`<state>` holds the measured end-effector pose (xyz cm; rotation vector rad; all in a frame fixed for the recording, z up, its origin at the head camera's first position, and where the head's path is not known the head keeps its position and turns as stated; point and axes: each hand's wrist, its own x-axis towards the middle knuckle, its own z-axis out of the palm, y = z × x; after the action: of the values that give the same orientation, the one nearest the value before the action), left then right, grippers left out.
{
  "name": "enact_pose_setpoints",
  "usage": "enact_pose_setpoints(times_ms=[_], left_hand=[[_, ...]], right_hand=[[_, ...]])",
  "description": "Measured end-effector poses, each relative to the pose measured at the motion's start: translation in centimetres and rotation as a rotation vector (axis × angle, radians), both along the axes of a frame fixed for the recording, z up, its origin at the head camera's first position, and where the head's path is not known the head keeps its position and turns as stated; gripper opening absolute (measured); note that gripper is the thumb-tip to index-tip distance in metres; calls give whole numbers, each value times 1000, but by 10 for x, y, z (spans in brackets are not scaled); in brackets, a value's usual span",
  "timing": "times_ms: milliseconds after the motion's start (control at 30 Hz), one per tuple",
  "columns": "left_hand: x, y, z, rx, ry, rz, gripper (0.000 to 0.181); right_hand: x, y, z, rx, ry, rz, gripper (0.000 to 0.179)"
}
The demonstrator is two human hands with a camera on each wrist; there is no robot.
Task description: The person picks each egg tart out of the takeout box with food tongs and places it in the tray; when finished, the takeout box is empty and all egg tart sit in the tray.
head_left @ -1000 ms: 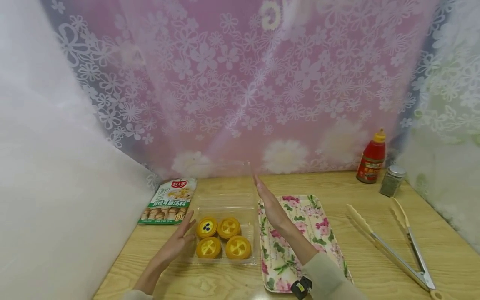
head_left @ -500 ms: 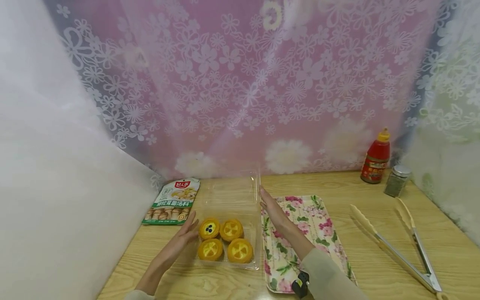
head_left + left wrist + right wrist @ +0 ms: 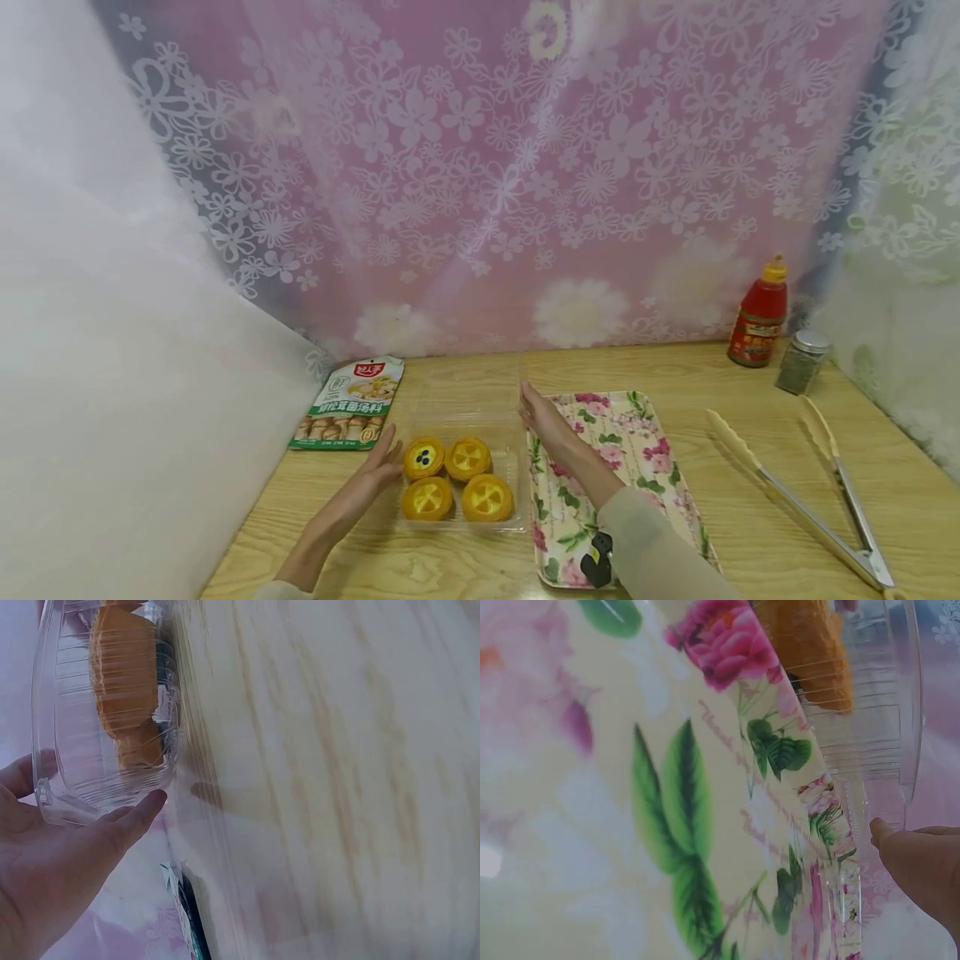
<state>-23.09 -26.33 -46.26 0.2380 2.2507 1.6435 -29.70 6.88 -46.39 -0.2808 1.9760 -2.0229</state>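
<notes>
Several round yellow-orange egg tarts (image 3: 427,498), one dotted with dark berries, sit in a clear plastic clamshell box (image 3: 459,527). Its clear lid (image 3: 467,390) stands open toward the back wall. My left hand (image 3: 358,490) lies along the box's left side, fingers extended; in the left wrist view the fingertips (image 3: 154,801) touch the ribbed wall, and another fingertip shows at the rim. My right hand (image 3: 551,427) is at the lid's right edge near the hinge, fingers fairly straight, reaching over the flowered tray. In the right wrist view its fingertip (image 3: 877,823) meets the plastic.
Right of the box lies a flowered tray (image 3: 600,533). A green-and-white food packet (image 3: 352,404) rests at the back left. On the right are spread tongs (image 3: 810,517), a red sauce bottle (image 3: 757,321) and a small spice jar (image 3: 802,362). Patterned sheeting (image 3: 450,208) encloses the wooden table.
The lid's far edge now sits lower in the head view. My right hand has come down a little with it. My left hand stays beside the box; the whole scene has shifted slightly right.
</notes>
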Motion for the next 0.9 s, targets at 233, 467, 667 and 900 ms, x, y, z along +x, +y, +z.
enact_pose_setpoints(times_ms=[233, 467, 667, 900], left_hand=[[0, 2, 0, -11, 5, 6, 76], [1, -1, 3, -47, 18, 80, 78], [2, -13, 4, -17, 7, 174, 77], [9, -24, 7, 63, -42, 134, 65]], right_hand=[[-2, 3, -5, -17, -27, -6, 86], [4, 17, 0, 28, -52, -26, 82], [18, 42, 9, 78, 30, -1, 73], [40, 90, 22, 126, 144, 34, 68]])
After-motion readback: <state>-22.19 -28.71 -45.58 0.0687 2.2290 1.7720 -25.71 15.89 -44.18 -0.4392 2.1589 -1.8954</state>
